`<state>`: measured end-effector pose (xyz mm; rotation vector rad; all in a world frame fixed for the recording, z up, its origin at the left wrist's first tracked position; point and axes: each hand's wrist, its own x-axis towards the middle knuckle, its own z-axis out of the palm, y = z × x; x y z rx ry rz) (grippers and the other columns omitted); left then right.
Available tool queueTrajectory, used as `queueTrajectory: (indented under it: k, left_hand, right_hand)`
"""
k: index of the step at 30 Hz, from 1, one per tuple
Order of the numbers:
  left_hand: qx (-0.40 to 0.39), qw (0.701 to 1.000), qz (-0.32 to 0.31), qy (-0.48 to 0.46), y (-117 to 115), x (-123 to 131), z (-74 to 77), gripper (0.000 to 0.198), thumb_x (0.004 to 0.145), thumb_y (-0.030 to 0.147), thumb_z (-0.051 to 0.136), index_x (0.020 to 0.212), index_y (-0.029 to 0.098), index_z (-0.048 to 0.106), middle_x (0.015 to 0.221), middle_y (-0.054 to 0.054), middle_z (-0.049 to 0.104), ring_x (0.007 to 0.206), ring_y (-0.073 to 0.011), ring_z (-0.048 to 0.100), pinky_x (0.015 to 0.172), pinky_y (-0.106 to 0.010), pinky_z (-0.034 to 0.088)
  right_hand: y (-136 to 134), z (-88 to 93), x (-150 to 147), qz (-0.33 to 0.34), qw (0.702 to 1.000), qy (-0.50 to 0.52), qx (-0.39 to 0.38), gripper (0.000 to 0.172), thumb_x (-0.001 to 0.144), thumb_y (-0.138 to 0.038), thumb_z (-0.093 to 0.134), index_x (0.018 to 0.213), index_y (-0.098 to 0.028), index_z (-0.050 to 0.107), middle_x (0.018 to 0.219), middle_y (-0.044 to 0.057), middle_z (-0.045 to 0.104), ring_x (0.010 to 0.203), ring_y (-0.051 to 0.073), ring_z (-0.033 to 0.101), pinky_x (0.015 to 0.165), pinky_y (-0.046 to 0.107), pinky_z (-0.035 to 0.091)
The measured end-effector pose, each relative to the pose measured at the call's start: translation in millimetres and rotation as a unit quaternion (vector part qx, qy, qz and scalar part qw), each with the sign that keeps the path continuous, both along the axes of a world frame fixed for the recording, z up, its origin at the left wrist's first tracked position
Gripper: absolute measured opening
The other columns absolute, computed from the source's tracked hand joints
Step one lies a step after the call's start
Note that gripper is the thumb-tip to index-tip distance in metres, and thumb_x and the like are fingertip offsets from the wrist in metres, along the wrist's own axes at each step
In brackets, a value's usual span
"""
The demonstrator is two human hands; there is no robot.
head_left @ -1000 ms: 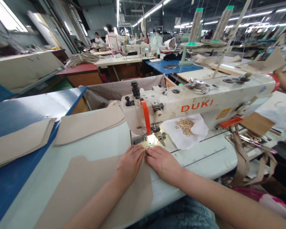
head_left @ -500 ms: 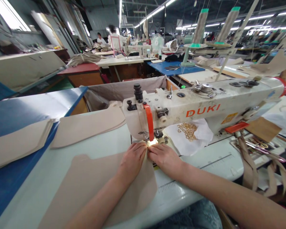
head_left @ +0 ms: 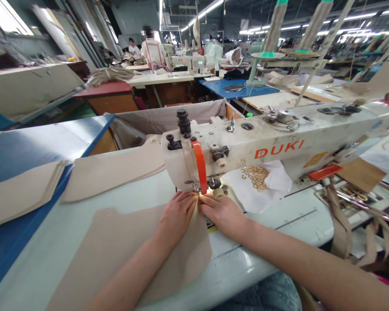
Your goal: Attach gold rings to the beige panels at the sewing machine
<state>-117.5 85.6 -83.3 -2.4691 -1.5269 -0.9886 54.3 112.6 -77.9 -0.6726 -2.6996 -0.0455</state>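
A beige fabric panel lies flat on the pale sewing table in front of me. My left hand rests on its top right corner, fingers bent and pressed down on the cloth. My right hand sits beside it, fingertips pinching the fabric edge right under the needle of the white DUKI sewing machine. The two hands touch at the fingertips below the machine's lit presser foot. What the fingertips pinch is partly hidden.
More beige panels lie at the back left, with a stack on the blue surface. Gold metal rings sit on white cloth under the machine arm. Beige straps hang at the right. Other people work at far tables.
Both hands have slid forward with the fabric corner, from a little short of the needle to right under the presser foot. The view has shifted slightly.
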Motion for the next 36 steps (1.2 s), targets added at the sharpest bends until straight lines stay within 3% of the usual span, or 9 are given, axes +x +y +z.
queueTrajectory:
  k: [12, 20, 30, 36]
  left_hand:
    - [0.005, 1.0, 0.006, 0.0, -1, -1, -2.3, 0.024, 0.092, 0.018, 0.043, 0.088, 0.018, 0.066, 0.087, -0.006, 0.07, 0.085, -0.0187, 0.063, 0.079, -0.035, 0.056]
    - [-0.019, 0.999, 0.021, 0.024, -13, -3, -0.1, 0.027, 0.093, 0.022, 0.04, 0.104, 0.015, 0.064, 0.105, -0.009, 0.069, 0.103, -0.0213, 0.06, 0.091, -0.041, 0.053]
    - [-0.009, 0.993, 0.005, 0.121, -14, -6, -11.6, 0.034, 0.093, 0.016, 0.033, 0.111, 0.01, 0.061, 0.113, -0.011, 0.067, 0.115, -0.0204, 0.056, 0.098, -0.034, 0.049]
    - [-0.007, 0.992, -0.001, 0.129, -14, -5, -8.6, 0.035, 0.093, 0.015, 0.03, 0.109, 0.012, 0.061, 0.109, -0.009, 0.068, 0.116, -0.0193, 0.055, 0.1, -0.034, 0.047]
  right_hand:
    - [-2, 2.2, -1, -0.012, 1.0, -0.003, -0.006, 0.005, 0.088, -0.015, 0.058, 0.085, -0.014, 0.062, 0.098, 0.007, 0.066, 0.081, 0.02, 0.059, 0.07, 0.034, 0.048]
    - [-7, 1.5, 5, 0.031, 0.999, 0.026, 0.005, 0.007, 0.089, -0.018, 0.057, 0.089, -0.014, 0.063, 0.101, 0.007, 0.066, 0.1, 0.019, 0.056, 0.09, 0.032, 0.044]
    - [-6, 2.1, 4, 0.033, 0.999, 0.003, -0.016, 0.008, 0.087, -0.019, 0.06, 0.09, -0.012, 0.063, 0.1, 0.007, 0.065, 0.1, 0.02, 0.056, 0.092, 0.032, 0.044]
    - [-5, 3.1, 4, 0.032, 0.999, 0.006, -0.027, 0.007, 0.087, -0.018, 0.059, 0.087, -0.013, 0.064, 0.099, 0.008, 0.066, 0.101, 0.02, 0.057, 0.093, 0.031, 0.044]
